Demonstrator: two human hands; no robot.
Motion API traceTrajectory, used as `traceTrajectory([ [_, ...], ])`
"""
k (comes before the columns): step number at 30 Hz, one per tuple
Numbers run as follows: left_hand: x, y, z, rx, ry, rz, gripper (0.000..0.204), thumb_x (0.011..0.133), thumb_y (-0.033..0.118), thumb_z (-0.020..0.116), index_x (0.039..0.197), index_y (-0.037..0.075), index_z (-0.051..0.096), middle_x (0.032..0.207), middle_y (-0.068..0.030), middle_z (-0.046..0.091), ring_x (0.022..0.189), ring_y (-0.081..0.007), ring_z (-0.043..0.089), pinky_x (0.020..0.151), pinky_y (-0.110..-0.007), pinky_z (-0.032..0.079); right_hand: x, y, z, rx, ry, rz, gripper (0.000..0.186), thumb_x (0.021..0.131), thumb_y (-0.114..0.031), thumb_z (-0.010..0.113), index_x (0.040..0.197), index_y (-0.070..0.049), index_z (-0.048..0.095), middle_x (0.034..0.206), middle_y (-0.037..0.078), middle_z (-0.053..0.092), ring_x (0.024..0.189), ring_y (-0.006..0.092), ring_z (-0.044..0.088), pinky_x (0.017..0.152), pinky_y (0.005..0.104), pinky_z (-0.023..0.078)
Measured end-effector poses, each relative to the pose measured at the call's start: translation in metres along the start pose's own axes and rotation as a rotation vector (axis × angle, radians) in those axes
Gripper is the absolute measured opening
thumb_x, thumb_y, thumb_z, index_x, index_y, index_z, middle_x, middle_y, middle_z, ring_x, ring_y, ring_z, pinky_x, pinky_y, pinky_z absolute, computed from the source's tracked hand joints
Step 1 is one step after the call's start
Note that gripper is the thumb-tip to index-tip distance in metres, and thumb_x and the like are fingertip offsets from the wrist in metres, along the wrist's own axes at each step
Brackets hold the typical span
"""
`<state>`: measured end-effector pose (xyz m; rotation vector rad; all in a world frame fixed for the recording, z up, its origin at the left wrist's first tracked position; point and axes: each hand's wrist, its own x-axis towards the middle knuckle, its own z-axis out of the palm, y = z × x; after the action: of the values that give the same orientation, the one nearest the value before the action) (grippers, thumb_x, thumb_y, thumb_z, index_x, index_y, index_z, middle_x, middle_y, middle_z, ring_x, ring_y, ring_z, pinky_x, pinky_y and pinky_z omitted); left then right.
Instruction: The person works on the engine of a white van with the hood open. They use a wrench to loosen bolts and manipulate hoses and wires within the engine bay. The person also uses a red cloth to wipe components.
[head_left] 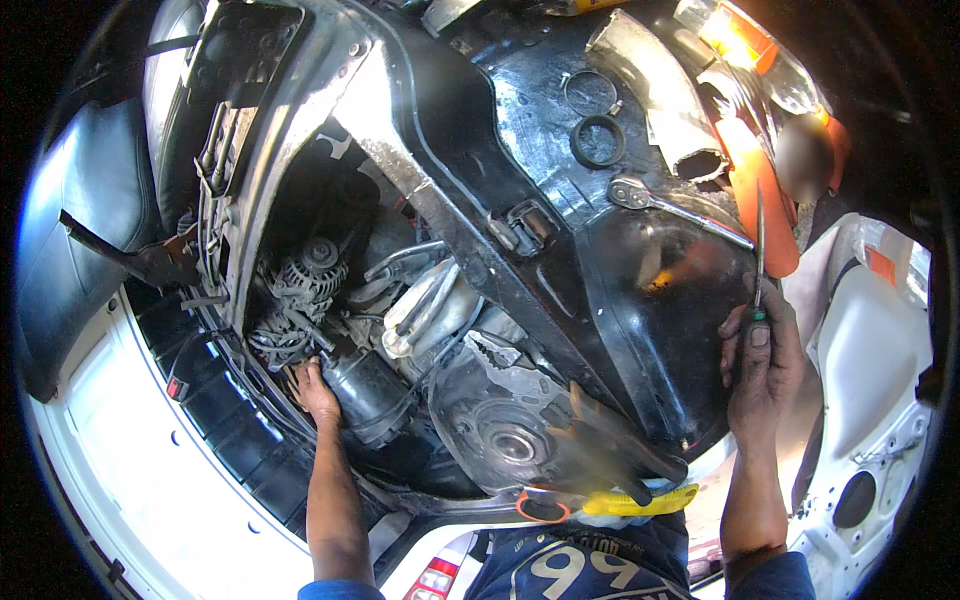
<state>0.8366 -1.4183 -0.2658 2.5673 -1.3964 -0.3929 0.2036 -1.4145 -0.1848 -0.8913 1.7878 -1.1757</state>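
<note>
My right hand [764,352], raised over the right side of the opening, is closed round a screwdriver [760,313] with a dark and green handle. Its thin shaft points up and away from me. Deep in the engine bay, my left hand [317,392] reaches in beside a black cylindrical part [368,392]. Its fingers are bent together at some hoses and fittings [290,338]; what they hold is hidden. Just beyond sits an alternator [314,272] with a finned metal body.
A ratchet [680,210], a black ring [598,142], a metal hose clamp [590,92] and a curved pipe [655,85] lie on the black panel. Large pliers [497,352] rest on the round metal mount [515,443]. Near my body is a yellow tool [640,501].
</note>
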Motion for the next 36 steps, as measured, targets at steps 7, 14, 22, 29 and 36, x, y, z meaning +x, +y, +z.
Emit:
traceTrajectory([
  [7, 0.0, -0.005, -0.003, 0.02, -0.03, -0.06, 0.047, 0.098, 0.038, 0.049, 0.115, -0.003, 0.065, 0.113, -0.0212, 0.066, 0.107, -0.0352, 0.058, 0.099, -0.038, 0.041, 0.002, 0.004, 0.002, 0.008, 0.007, 0.059, 0.046, 0.106, -0.033, 0.047, 0.138, 0.0, 0.051, 0.086, 0.004, 0.059, 0.054, 0.002, 0.042, 0.046, 0.0162, 0.031],
  [14, -0.017, 0.03, 0.002, 0.021, 0.089, -0.052, 0.044, 0.097, 0.035, 0.052, 0.111, -0.005, 0.064, 0.113, -0.0248, 0.065, 0.108, -0.0375, 0.059, 0.099, -0.04, 0.041, 0.001, 0.004, 0.001, -0.024, 0.033, 0.095, 0.051, 0.104, -0.037, 0.049, 0.137, 0.001, 0.051, 0.083, 0.004, 0.059, 0.055, 0.0028, 0.043, 0.046, 0.0166, 0.031],
  [22, -0.022, 0.058, 0.006, 0.136, 0.121, -0.233, 0.056, 0.097, 0.041, 0.055, 0.127, -0.006, 0.057, 0.121, -0.0295, 0.063, 0.114, -0.0432, 0.059, 0.101, -0.044, 0.041, -0.003, 0.013, -0.003, -0.046, 0.074, 0.169, 0.051, 0.104, -0.04, 0.048, 0.132, 0.003, 0.053, 0.076, 0.002, 0.056, 0.055, 0.0052, 0.042, 0.048, 0.0205, 0.03],
  [29, -0.008, 0.06, 0.001, 0.077, 0.106, -0.309, 0.049, 0.094, 0.036, 0.058, 0.115, -0.007, 0.063, 0.112, -0.0294, 0.066, 0.107, -0.0411, 0.061, 0.097, -0.044, 0.042, 0.011, -0.006, -0.008, -0.235, -0.027, 0.348, 0.055, 0.102, -0.043, 0.05, 0.132, 0.002, 0.053, 0.103, 0.008, 0.059, 0.082, 0.0124, 0.056, 0.068, 0.0249, 0.047],
  [36, -0.019, 0.06, 0.003, 0.106, 0.09, -0.325, 0.041, 0.094, 0.034, 0.057, 0.11, -0.003, 0.064, 0.107, -0.0282, 0.063, 0.104, -0.0417, 0.06, 0.095, -0.044, 0.043, 0.012, -0.024, 0.01, -0.386, 0.072, 0.37, 0.058, 0.1, -0.043, 0.053, 0.128, 0.007, 0.056, 0.109, 0.016, 0.065, 0.091, 0.0214, 0.064, 0.077, 0.0342, 0.054],
])
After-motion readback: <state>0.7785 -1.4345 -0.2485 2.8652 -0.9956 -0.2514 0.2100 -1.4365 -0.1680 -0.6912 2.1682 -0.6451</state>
